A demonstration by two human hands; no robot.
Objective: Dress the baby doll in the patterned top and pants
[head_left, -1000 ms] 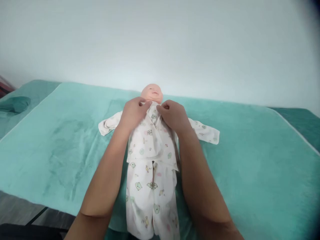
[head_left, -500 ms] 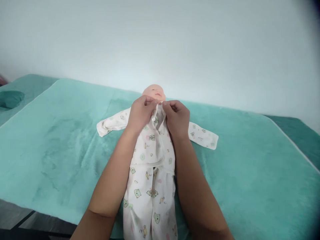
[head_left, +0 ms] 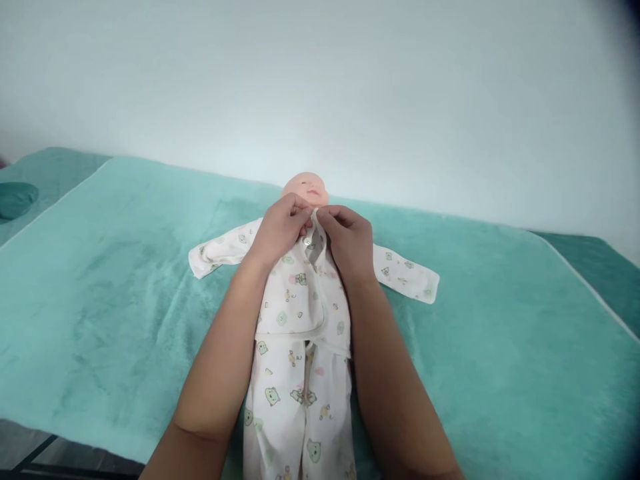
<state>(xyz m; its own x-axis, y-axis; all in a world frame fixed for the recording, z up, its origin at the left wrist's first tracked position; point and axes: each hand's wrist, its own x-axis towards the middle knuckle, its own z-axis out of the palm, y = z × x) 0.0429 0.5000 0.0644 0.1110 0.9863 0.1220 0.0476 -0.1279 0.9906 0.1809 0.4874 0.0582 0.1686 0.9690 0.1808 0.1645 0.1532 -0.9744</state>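
Observation:
A baby doll [head_left: 304,185] lies on its back, dressed in a white printed jacket [head_left: 295,300] and matching trousers [head_left: 280,407]. At the doll's neck, my left hand [head_left: 283,230] pinches the left edge of the jacket's collar. My right hand [head_left: 347,240] grips the opposite collar edge, its thumb and forefinger close to the left fingertips. Below the fingers the front gapes a little, and a small round snap [head_left: 307,243] shows there. Both sleeves lie spread out to the sides. The fingertips partly hide the collar and the doll's chin.
A light green towel [head_left: 125,287] covers the surface under the doll, over a darker green cover [head_left: 590,267]. At the far left there is a dark green hollow [head_left: 17,200]. A pale wall [head_left: 320,87] rises right behind the doll's head.
My right hand has moved slightly left, bringing the two collar edges closer together at the neck. The view has shifted a little.

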